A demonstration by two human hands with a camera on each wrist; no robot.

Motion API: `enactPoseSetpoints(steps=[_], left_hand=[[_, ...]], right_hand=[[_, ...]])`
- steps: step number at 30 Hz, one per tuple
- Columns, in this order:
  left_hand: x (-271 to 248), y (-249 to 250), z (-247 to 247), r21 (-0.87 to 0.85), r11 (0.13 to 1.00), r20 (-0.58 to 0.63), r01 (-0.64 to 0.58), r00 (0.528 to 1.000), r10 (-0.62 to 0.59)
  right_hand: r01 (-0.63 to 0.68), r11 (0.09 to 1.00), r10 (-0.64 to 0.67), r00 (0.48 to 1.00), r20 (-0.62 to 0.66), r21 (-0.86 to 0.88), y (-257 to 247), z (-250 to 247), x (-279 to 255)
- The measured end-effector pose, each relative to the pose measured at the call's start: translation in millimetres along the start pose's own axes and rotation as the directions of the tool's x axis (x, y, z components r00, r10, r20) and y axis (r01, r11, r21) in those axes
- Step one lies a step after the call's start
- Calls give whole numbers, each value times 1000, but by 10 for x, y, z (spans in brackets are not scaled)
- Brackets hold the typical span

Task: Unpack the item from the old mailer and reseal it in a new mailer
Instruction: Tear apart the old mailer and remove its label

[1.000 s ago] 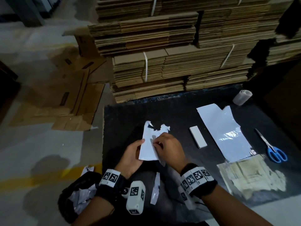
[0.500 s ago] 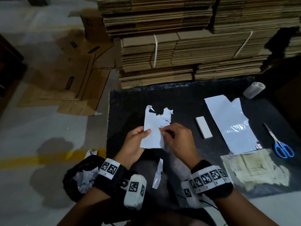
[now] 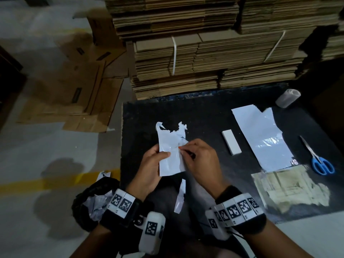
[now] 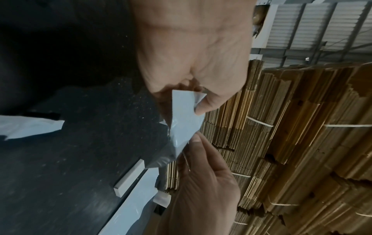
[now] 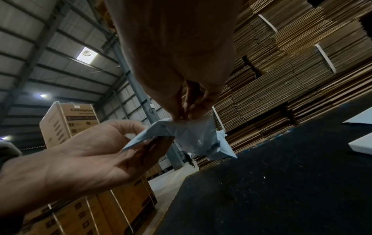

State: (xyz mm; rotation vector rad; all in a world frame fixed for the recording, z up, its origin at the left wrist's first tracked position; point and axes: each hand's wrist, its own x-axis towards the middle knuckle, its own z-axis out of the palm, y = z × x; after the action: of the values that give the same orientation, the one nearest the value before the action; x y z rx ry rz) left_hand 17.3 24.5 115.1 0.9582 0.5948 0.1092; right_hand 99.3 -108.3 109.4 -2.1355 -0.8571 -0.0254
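A torn white old mailer (image 3: 170, 155) is held up over the black table (image 3: 204, 112) between both hands. My left hand (image 3: 163, 155) grips its left edge, thumb on the front. My right hand (image 3: 181, 148) pinches its right side with thumb and fingertips. The left wrist view shows the old mailer (image 4: 185, 117) pinched under my left thumb, and the right wrist view shows my right fingertips (image 5: 182, 116) nipping the crumpled old mailer (image 5: 193, 135). A small white box (image 3: 231, 142) lies on the table to the right, beside a flat new mailer (image 3: 260, 138).
Blue-handled scissors (image 3: 320, 161) lie at the far right and a tape roll (image 3: 287, 97) at the back right. A worn paper sheet (image 3: 288, 189) sits front right, and a torn strip (image 3: 180, 196) near my wrists. A black bin (image 3: 83, 202) stands left. Cardboard stacks (image 3: 204, 58) rise behind.
Both hands keep hold of the torn mailer and have carried it slightly farther over the table. My right fingertips have shifted a little higher along its right side.
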Motion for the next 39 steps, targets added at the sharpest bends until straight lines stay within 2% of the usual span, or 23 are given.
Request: enactPoseSetpoints(steps=[7,14,21,27,31,35,37,39], left_hand=[[-49,76,61,66,995,-33,-74,997,77],[-92,154,96,70,987,-9,-144,989,144],[-10,84,102,128,987,-72,-100,991,110],[60,23,189,88,990,-4,-108,994,109],[144,-215,167,4,996,22,-86,996,86],[318,-725,-5,-20,999,-31,41,999,-42],[401,-1012,-145,28,993,-130,116,985,-111],[454,-1218,-281,126,980,-244,156,962,-122]], right_hand=[[59,997,-58,998,24,-48,-73,-32,-18],[153,984,-161,983,-87,-96,-137,-71,-14],[160,981,-172,979,-107,-111,-51,-35,-23],[181,968,-204,972,-121,-175,78,-83,-3],[158,969,-188,970,-155,-189,267,14,-122],[91,968,-97,995,-14,-232,646,321,-358],[29,972,-8,996,92,-234,823,479,-504],[-52,971,94,981,171,-233,965,598,-644]])
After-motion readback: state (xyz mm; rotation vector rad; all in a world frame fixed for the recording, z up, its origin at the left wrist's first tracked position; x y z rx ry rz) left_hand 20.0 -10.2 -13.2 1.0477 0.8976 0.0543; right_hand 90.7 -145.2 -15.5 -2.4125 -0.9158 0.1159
